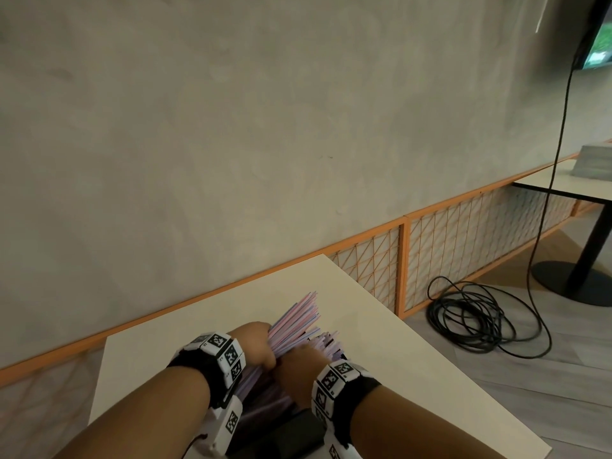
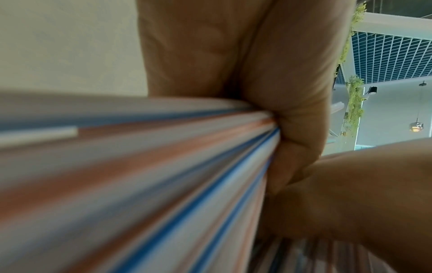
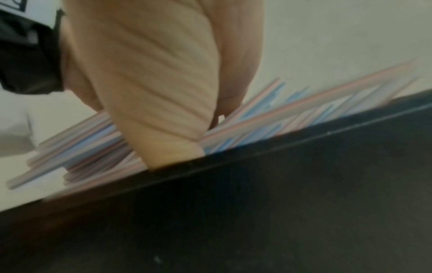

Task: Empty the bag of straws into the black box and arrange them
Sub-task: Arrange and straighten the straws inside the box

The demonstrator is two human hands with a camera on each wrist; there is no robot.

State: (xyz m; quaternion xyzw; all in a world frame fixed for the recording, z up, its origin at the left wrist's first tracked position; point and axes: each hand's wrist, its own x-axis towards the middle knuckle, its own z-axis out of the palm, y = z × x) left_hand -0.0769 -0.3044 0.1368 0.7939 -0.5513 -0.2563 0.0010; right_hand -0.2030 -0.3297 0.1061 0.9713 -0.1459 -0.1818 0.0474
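Pink, blue and white straws (image 1: 299, 318) fan up and to the right from my left hand (image 1: 261, 351), which grips a thick bundle of them. The left wrist view shows those fingers (image 2: 292, 120) curled round the bundle (image 2: 140, 175). My right hand (image 1: 298, 369) lies right beside the left, over more straws (image 1: 326, 344) in the black box (image 1: 298, 432); its fingers are hidden. In the right wrist view a hand (image 3: 151, 83) reaches down into straws (image 3: 268, 118) lying aslant over the box's black wall (image 3: 280, 203). No bag is visible.
The box stands on a cream table (image 1: 364, 309) beside a grey wall with an orange mesh rail (image 1: 430, 260). A coiled black cable (image 1: 470, 319) lies on the floor to the right. A second table (image 1: 569, 183) on a black base stands further right.
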